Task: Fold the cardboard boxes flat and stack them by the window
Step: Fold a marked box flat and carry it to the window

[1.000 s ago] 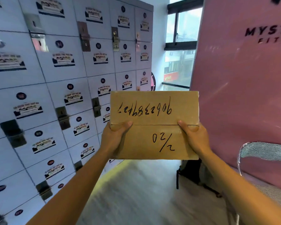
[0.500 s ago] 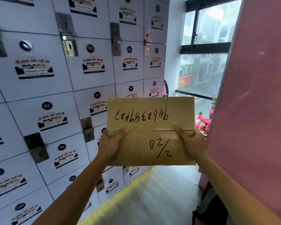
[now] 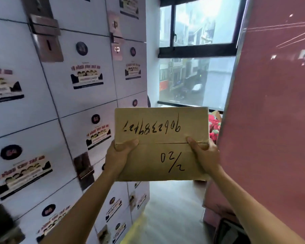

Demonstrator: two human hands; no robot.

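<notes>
At the centre of the frame the person holds a flattened cardboard box [image 3: 161, 144] upright in front of them, both arms reaching up from the lower edge of the picture. The left hand [image 3: 119, 155] grips the box's left edge, thumb laid across the front face along the horizontal crease; the right hand [image 3: 203, 155] grips the right edge the same way, thumb on the crease, the other fingers hidden behind the cardboard. Black handwriting marks the front: a row of upside-down digits on the upper half and "02/2" on the lower half. Filling the left of the frame is a wall of white lockers [image 3: 48, 106] with stickers and metal latches. The window [image 3: 197, 55] sits in the upper middle, beyond the box, showing a street outside. A pink panel [image 3: 275, 111] takes up the right side, and red flowers [image 3: 213, 128] peek between it and the box's right edge.
</notes>
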